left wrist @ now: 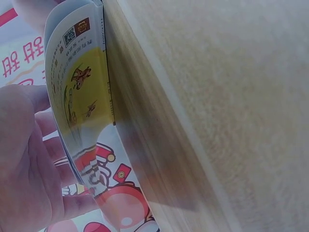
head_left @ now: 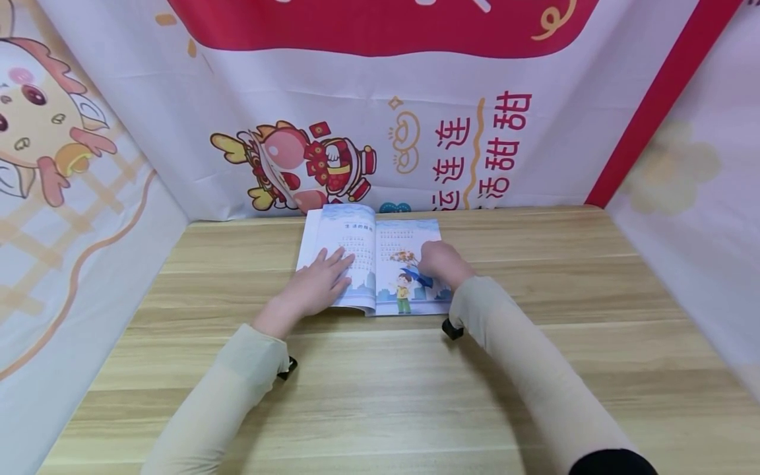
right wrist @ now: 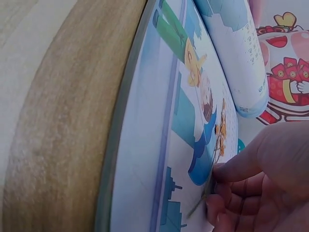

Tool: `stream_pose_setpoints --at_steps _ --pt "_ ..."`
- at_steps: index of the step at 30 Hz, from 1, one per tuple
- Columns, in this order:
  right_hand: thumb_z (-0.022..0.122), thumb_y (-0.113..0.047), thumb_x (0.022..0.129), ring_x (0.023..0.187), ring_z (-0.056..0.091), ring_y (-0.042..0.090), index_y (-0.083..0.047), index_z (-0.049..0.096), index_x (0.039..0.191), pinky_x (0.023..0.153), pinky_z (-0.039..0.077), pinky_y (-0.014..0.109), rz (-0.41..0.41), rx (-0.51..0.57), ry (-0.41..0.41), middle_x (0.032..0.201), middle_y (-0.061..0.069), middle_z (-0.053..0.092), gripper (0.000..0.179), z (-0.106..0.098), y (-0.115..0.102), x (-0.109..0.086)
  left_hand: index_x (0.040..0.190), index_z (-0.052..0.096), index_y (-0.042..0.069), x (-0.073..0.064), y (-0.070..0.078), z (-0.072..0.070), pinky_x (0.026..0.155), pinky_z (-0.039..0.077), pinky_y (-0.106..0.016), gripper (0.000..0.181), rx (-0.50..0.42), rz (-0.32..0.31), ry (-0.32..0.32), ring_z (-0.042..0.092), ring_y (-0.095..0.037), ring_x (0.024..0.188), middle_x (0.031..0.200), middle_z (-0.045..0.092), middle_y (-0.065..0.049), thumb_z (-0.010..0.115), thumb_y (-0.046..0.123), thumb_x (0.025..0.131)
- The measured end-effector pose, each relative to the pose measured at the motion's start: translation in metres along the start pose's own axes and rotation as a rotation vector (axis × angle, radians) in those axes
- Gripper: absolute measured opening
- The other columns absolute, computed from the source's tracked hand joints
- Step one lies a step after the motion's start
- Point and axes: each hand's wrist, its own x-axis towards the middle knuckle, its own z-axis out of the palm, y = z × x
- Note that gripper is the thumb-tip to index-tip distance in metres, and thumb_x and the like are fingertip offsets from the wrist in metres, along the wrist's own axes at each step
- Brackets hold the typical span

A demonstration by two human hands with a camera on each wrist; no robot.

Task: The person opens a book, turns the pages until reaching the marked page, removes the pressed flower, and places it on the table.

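An open picture book [head_left: 388,300] lies near the table's back edge, its left leaves curving up from the spine. My left hand [head_left: 317,284] rests on the left page with its fingers spread. From the left wrist view, the yellow outer cover [left wrist: 96,92] stands before the fingers of that hand [left wrist: 29,159], hiding their tips. Over the right page, my right hand [head_left: 444,262] pinches the thin stem of a dried flower sprig [head_left: 405,258]. The right wrist view shows the stem [right wrist: 216,153] between thumb and fingers of my right hand [right wrist: 260,183], with small orange blossoms at its end.
The wooden table [head_left: 380,396] runs in front of the book and to both sides. Behind it hangs a white printed cloth [head_left: 332,86] with cartoon figures and red lettering, close to the book's far edge. More printed cloth [head_left: 683,165] walls the sides.
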Motion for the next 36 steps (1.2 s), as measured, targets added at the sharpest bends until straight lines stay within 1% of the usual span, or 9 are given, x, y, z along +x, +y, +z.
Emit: stream_pose_setpoints --at_steps 6,10,12,15,18,22,26,30,36 --pt "0.058 -0.013 0.102 0.099 0.062 0.029 0.004 0.057 0.134 0.093 0.052 0.042 0.011 0.012 0.017 0.116 0.017 0.063 0.036 -0.001 0.004 0.003 0.163 0.030 0.020 0.002 -0.001 0.001 0.116 0.018 -0.071 0.061 0.006 0.001 0.006 0.006 -0.039 0.155 0.170 0.017 -0.008 0.048 0.040 0.108" --pt "0.055 -0.012 0.104 0.101 0.061 0.028 0.002 0.059 0.130 0.096 0.052 0.042 0.014 0.018 0.022 0.116 0.016 0.062 0.030 -0.003 0.007 0.007 0.163 0.030 0.020 0.003 -0.003 0.002 0.116 0.018 -0.071 0.062 0.014 0.004 0.008 0.006 -0.040 0.155 0.170 0.017 -0.008 0.048 0.040 0.108" --pt "0.055 -0.012 0.105 0.102 0.061 0.027 0.000 0.061 0.125 0.096 0.052 0.042 0.003 0.035 0.030 0.114 0.015 0.063 0.025 -0.003 0.009 0.009 0.163 0.030 0.019 0.003 -0.003 0.002 0.115 0.018 -0.071 0.062 0.015 0.006 0.010 0.006 -0.040 0.155 0.170 0.017 -0.009 0.048 0.040 0.108" --pt "0.057 -0.012 0.104 0.096 0.061 0.026 -0.003 0.066 0.110 0.089 0.053 0.039 -0.042 0.090 0.077 0.105 0.013 0.064 0.014 -0.004 0.015 0.010 0.163 0.030 0.019 0.002 -0.003 0.001 0.115 0.019 -0.071 0.061 0.014 0.005 0.009 0.006 -0.040 0.155 0.170 0.017 -0.009 0.048 0.039 0.108" --pt "0.063 -0.011 0.101 0.091 0.061 0.025 -0.005 0.069 0.100 0.081 0.053 0.037 -0.077 0.187 0.127 0.099 0.012 0.066 0.008 -0.004 0.022 0.011 0.163 0.030 0.019 0.002 -0.003 0.001 0.116 0.019 -0.071 0.061 0.009 0.004 0.007 0.006 -0.040 0.155 0.170 0.017 -0.008 0.048 0.039 0.108" --pt "0.068 -0.010 0.098 0.094 0.062 0.025 -0.003 0.073 0.108 0.081 0.054 0.035 -0.093 0.333 0.132 0.107 0.013 0.067 0.013 -0.004 0.030 0.013 0.163 0.030 0.019 0.002 -0.003 0.000 0.116 0.019 -0.070 0.061 0.003 0.003 0.001 0.006 -0.041 0.155 0.170 0.017 -0.009 0.048 0.039 0.109" --pt "0.069 -0.010 0.098 0.097 0.065 0.025 -0.002 0.073 0.119 0.085 0.055 0.035 -0.091 0.424 0.102 0.114 0.014 0.068 0.023 -0.005 0.037 0.015 0.163 0.030 0.018 0.002 -0.003 0.000 0.116 0.019 -0.070 0.061 0.008 0.006 0.001 0.006 -0.041 0.155 0.170 0.017 -0.009 0.048 0.038 0.109" --pt "0.070 -0.011 0.097 0.095 0.067 0.024 -0.004 0.072 0.122 0.086 0.055 0.035 -0.076 0.489 0.073 0.112 0.013 0.070 0.025 -0.005 0.042 0.018 0.163 0.030 0.018 0.002 -0.003 0.000 0.116 0.020 -0.070 0.061 0.010 0.006 0.002 0.007 -0.041 0.155 0.170 0.017 -0.009 0.049 0.038 0.108" --pt "0.070 -0.011 0.098 0.088 0.070 0.022 -0.004 0.072 0.123 0.080 0.058 0.031 -0.064 0.599 0.040 0.108 0.014 0.071 0.026 -0.005 0.048 0.023 0.163 0.031 0.017 0.002 -0.003 0.000 0.116 0.019 -0.069 0.061 -0.003 0.011 0.002 0.007 -0.041 0.155 0.170 0.017 -0.010 0.049 0.037 0.109"
